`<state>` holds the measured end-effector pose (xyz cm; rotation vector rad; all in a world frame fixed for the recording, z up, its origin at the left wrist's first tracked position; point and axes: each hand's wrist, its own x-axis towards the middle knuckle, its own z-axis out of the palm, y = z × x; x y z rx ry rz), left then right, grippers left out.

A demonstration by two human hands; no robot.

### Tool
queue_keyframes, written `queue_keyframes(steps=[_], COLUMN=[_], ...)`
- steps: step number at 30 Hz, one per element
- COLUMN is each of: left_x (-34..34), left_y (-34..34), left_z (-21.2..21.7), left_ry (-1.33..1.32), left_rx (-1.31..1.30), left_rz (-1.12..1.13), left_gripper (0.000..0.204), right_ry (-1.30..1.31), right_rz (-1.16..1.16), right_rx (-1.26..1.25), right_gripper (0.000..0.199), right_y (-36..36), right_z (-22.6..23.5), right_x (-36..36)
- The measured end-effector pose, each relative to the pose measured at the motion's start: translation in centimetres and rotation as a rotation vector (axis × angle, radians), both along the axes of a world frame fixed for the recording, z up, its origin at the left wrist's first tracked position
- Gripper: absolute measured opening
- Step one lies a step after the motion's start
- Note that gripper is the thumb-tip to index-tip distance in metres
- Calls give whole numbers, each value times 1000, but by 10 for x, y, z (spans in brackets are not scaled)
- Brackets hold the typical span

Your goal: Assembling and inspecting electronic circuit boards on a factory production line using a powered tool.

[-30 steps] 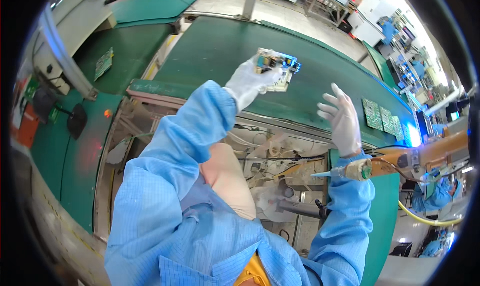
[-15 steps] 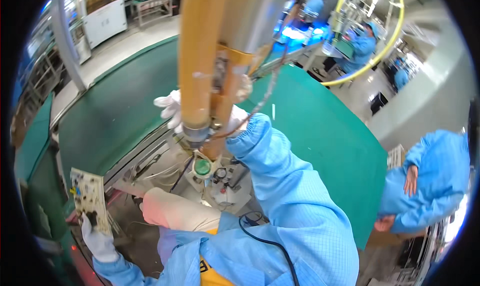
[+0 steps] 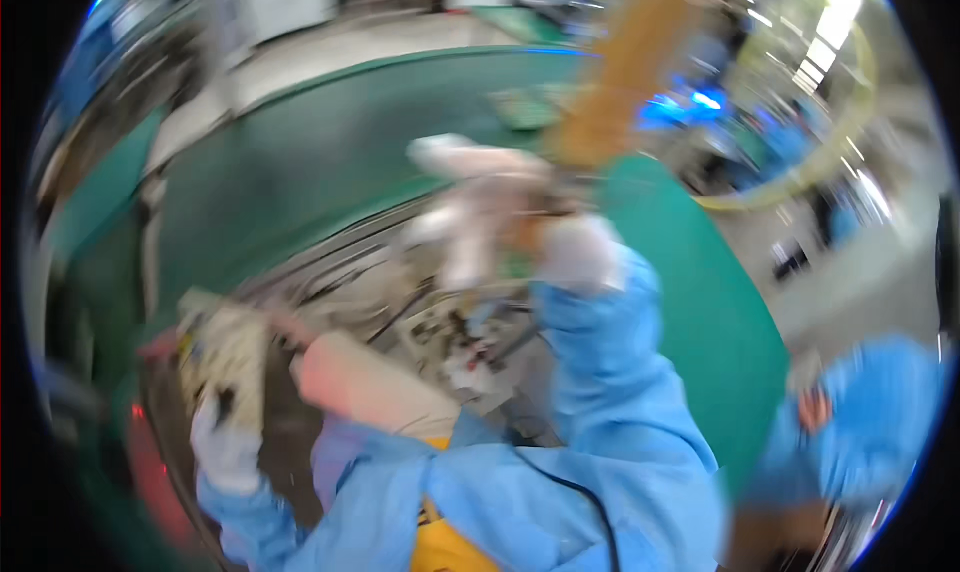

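Note:
My left hand (image 3: 228, 447), in a white glove, grips the near end of a cream circuit board (image 3: 222, 357) at the left; small dark and yellow parts dot its face. My right hand (image 3: 490, 197), gloved too and smeared by motion, reaches forward with its fingers spread. Right beside it is a long orange-yellow tube-shaped tool (image 3: 625, 72), its upper part leaning away to the right. An orange patch shows against the palm; whether it touches is too blurred to tell. Under the right hand lies a pale fixture plate (image 3: 470, 347) with small dark parts.
A green bench top (image 3: 690, 322) runs along the right, and a dark green surface (image 3: 350, 142) spans the far side. A co-worker in blue (image 3: 870, 422) is at the right edge. One black cable (image 3: 575, 492) crosses my front. A yellow hose (image 3: 860, 122) loops at the upper right.
The view has swung and blurred. The orange tool has moved up and right, away from the fixture, uncovering my right hand. My left hand still has the circuit board.

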<state>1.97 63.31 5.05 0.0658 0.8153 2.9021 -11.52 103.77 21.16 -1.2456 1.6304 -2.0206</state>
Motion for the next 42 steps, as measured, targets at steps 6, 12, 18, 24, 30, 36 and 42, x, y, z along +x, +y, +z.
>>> queue_keyframes(steps=[6,12,18,24,30,36,42], left_x=[-13,40,89,125,142,146,146], left_y=[56,19,-29,-70,-111,-123,-122], left_z=[39,30,39,54,39,38,47], left_ry=[-38,-68,-104,-115,-150,-178,-187], left_rx=[-345,-347,-393,-326,-226,-245,-256], left_rz=[257,555,806,906,948,1044,1054], left_gripper=[46,44,36,44,34,31,30], right_ry=[-26,-51,-70,160,76,45,-49], right_rz=[-385,-267,-548,-802,-801,-764,-696], right_rx=[-62,-174,-234,-151,-176,-188,-238], right_gripper=[82,71,66,50,47,49,53], right_y=[9,-29,-75,-61,-79,-81,-90], right_z=[-1,-11,-2,-27,-19,-15,-12], right_x=[8,-15,-6,-25,-12,-8,-3])
